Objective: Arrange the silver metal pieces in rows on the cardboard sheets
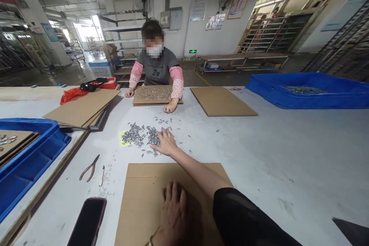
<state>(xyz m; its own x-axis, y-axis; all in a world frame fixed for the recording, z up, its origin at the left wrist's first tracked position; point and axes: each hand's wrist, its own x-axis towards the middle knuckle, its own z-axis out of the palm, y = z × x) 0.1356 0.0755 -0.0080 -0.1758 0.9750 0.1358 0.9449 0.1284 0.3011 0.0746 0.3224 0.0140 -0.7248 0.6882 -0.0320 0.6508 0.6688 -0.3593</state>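
My right hand (165, 142) reaches forward across the table, fingers spread, over the right part of a pile of small silvery leaf-shaped metal pieces (134, 135). Its fingertips touch the pieces there. Part of the pile covers a yellow sheet (122, 138). Close to me, my left hand (173, 207) lies flat on a bare cardboard sheet (138, 203), fingers extended, holding nothing. Pliers (90, 169), a small knife with a pale handle (102, 177) and a black phone (88, 221) rest left of the cardboard.
A co-worker (157, 65) across the table has both hands by a cardboard stack (154, 103) strewn with metal pieces. More cardboard (223, 102) lies at the back. Blue trays (302, 102) stand at right and left. Stacked cardboard (83, 109) sits at the left edge.
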